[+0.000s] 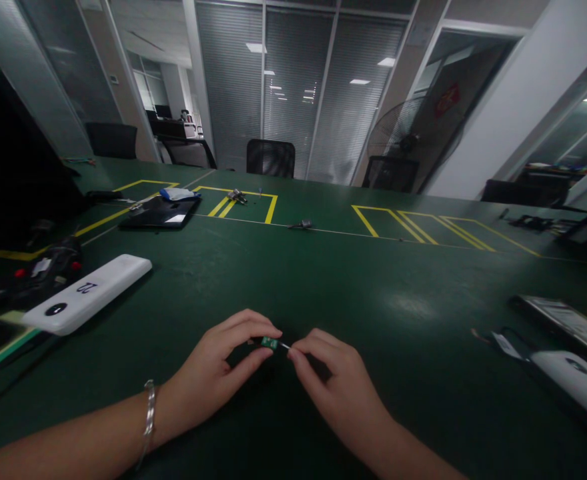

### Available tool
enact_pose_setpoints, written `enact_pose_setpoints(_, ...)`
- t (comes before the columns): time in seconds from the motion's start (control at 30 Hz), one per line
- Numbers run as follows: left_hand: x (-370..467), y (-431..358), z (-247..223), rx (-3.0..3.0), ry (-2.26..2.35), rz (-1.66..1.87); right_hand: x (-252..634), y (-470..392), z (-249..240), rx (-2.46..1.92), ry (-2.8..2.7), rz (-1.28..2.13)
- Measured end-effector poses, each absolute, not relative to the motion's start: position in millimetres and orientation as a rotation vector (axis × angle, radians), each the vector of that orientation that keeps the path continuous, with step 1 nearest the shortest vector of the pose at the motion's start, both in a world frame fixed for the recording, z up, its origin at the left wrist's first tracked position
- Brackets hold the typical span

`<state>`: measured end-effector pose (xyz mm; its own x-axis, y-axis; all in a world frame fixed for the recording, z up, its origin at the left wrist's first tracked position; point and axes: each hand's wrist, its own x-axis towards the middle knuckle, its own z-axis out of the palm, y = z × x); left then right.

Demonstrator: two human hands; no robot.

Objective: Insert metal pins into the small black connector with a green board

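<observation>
Thumb and fingers of my left hand (226, 357) pinch a small green circuit board (269, 343) by its edges, just above the green tabletop. A thin pale metal tip (284, 345) reaches from the board toward my right hand (341, 373). Thumb and forefinger of that hand close on the end of this thin piece; its rest is hidden behind the fingers, so I cannot tell its kind. The fingertips of both hands are a short way apart. A silver bracelet (149, 413) circles my left wrist.
A white power bank (93, 293) marked 22 lies at left beside dark gear (48, 267). Another white device (573, 380) and a tablet-like slab (568, 320) lie at right. A black flat case (159, 212) and small metal parts (237, 196) lie farther back.
</observation>
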<state>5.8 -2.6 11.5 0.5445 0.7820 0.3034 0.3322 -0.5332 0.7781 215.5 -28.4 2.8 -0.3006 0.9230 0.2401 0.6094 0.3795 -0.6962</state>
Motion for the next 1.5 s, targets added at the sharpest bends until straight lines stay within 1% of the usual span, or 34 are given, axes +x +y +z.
enact_pose_setpoints(0.47, 6.3, 2.2, 4.8, 1.816, 0.858, 0.905, 216.9, -29.1, 2.3, -1.24, -2.023, 0.676)
enact_pose_setpoints(0.7, 9.6, 1.1, 5.6, 1.794, 0.812, 0.889, 214.5, -31.2, 1.0, -1.171, -2.031, 0.702)
enact_pose_setpoints(0.83, 9.8, 0.8, 6.4, 1.773, 0.833, 0.888, 213.3, -31.3, 1.3, -1.215, -2.023, 0.694)
enact_pose_setpoints(1.03, 7.1, 3.2, 6.7, 1.719, 0.91, 0.812, 215.5, -29.9, 4.5, -1.25, -1.972, 0.697)
enact_pose_setpoints(1.2, 5.9, 6.9, 4.2, 1.617, 0.879, 0.722, 218.0, -27.1, 5.9, -1.274, -1.873, 0.712)
enact_pose_setpoints(1.3, 6.1, 7.0, 4.5, 1.694, 0.874, 0.645, 218.6, -25.8, 6.2, -1.27, -1.835, 0.721)
enact_pose_setpoints(1.5, 7.0, 4.4, 7.8, 2.043, 0.853, 0.475, 218.7, -25.8, 6.3, -1.243, -1.831, 0.705)
